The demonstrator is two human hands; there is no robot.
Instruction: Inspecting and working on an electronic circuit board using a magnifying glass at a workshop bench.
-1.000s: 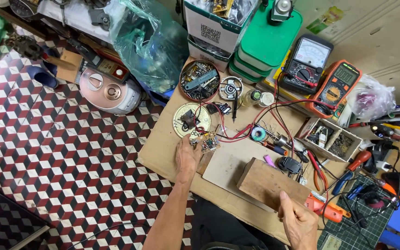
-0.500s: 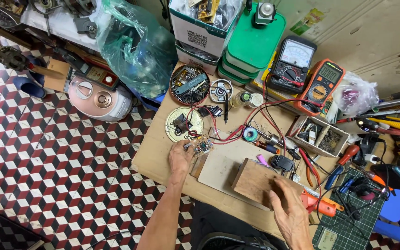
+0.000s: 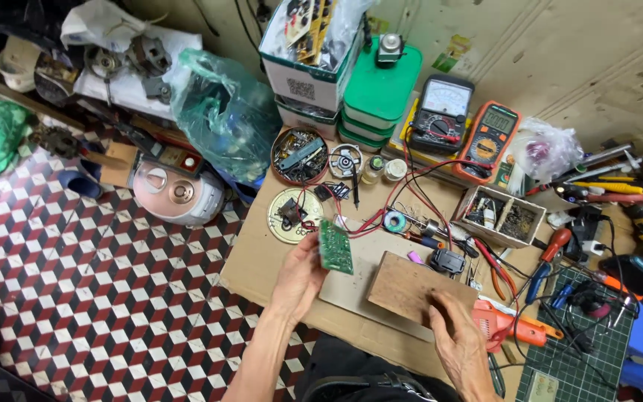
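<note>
My left hand [image 3: 298, 277] holds a small green circuit board [image 3: 335, 246] lifted and tilted, its green solder side facing up, with red and black wires trailing off toward the back. My right hand [image 3: 458, 336] rests palm down on the near right corner of a brown wooden block [image 3: 411, 283] that lies on a grey sheet [image 3: 345, 292] on the cardboard-covered bench. A round pale disc [image 3: 289, 217] with a small dark part on it lies just behind the board.
Behind stand a round tin of parts [image 3: 300, 155], green boxes [image 3: 378, 95], two multimeters [image 3: 490, 140], a solder reel [image 3: 394, 222] and a small parts tray [image 3: 498, 216]. Pliers, screwdrivers and a green cutting mat [image 3: 576, 350] crowd the right. A tiled floor with a rice cooker [image 3: 177, 193] lies left.
My left hand has lifted the circuit board off the bench and turned its green side up. My right hand stays on the wooden block.
</note>
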